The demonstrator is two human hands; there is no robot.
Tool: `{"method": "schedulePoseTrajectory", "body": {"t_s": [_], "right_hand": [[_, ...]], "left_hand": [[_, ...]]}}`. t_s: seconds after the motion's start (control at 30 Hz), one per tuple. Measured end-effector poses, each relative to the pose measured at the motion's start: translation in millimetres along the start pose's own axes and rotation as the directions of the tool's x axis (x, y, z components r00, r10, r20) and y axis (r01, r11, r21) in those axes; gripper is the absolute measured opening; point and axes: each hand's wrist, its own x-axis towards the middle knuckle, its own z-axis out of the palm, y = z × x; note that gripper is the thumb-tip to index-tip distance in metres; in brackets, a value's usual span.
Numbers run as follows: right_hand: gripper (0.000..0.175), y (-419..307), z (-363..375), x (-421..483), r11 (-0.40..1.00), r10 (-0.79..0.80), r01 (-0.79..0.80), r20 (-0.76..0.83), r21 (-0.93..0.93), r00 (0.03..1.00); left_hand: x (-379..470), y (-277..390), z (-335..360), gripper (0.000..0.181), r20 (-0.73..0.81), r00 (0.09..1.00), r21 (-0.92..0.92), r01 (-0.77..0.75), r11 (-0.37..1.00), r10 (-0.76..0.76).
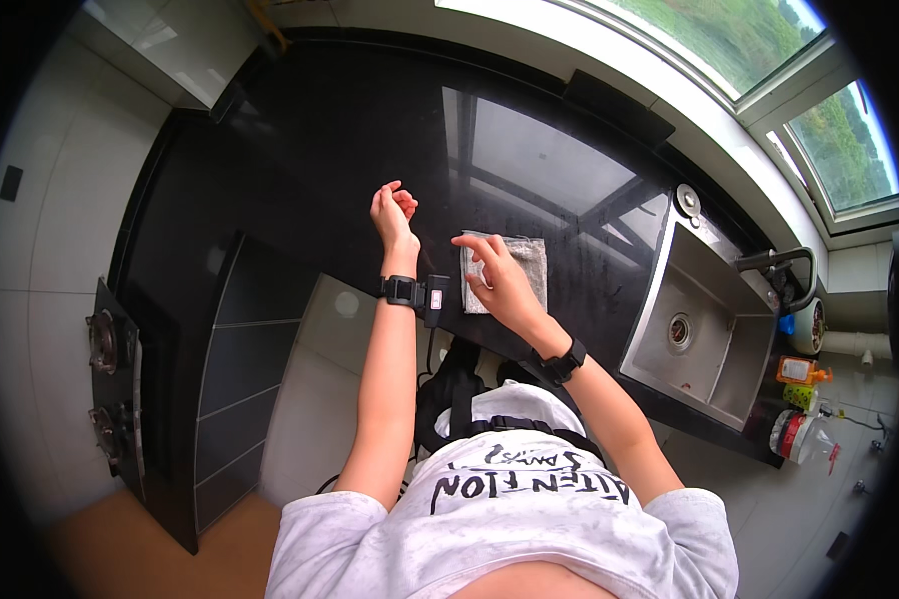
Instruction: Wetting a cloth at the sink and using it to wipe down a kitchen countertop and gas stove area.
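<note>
My left hand (394,215) is raised over the dark countertop (307,165), its fingers loosely curled with nothing in them. A black strap with a small device (436,299) and a cable is on the left wrist. Beside it, my right hand (498,281) hovers above or rests near a folded grey cloth (530,258); whether they touch I cannot tell. The right index finger points left and the thumb stands apart, holding nothing. Part of the cloth is hidden under this hand. A second black strap (565,362) circles the right wrist.
To the right is a stainless steel sink (700,322) with a dark faucet (790,262) and a round metal drain cover (688,201) at its corner. An orange pump bottle (798,370) and a clear plastic jug (809,438) stand beyond. A gas hob (116,389) lies far left.
</note>
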Motion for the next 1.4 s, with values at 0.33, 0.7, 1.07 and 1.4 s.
{"method": "schedulePoseTrajectory", "body": {"t_s": [0.33, 0.7, 1.07, 1.4], "right_hand": [[0.033, -35, 13, -29, 0.997, 0.023, -0.043, 0.275, 0.067, 0.961], [0.039, -32, 10, -35, 0.988, 0.02, -0.068, 0.322, 0.138, 0.946], [0.047, -35, 12, -33, 0.997, 0.009, -0.032, 0.302, 0.069, 0.953], [0.022, 21, -8, -42, 0.97, 0.231, -0.182, 0.365, -0.162, 0.902]], "left_hand": [[-4, 39, 42, 0.022, -0.111, 0.932, 0.03, -0.344, 0.939, 0.345], [-9, 36, 43, 0.023, -0.047, 0.905, 0.118, -0.416, 0.901, 0.424], [-4, 22, 38, 0.023, -0.039, 0.926, 0.128, -0.369, 0.92, 0.377], [-1, -9, 15, 0.022, 0.212, 0.949, 0.272, -0.287, 0.919, 0.234]]}}
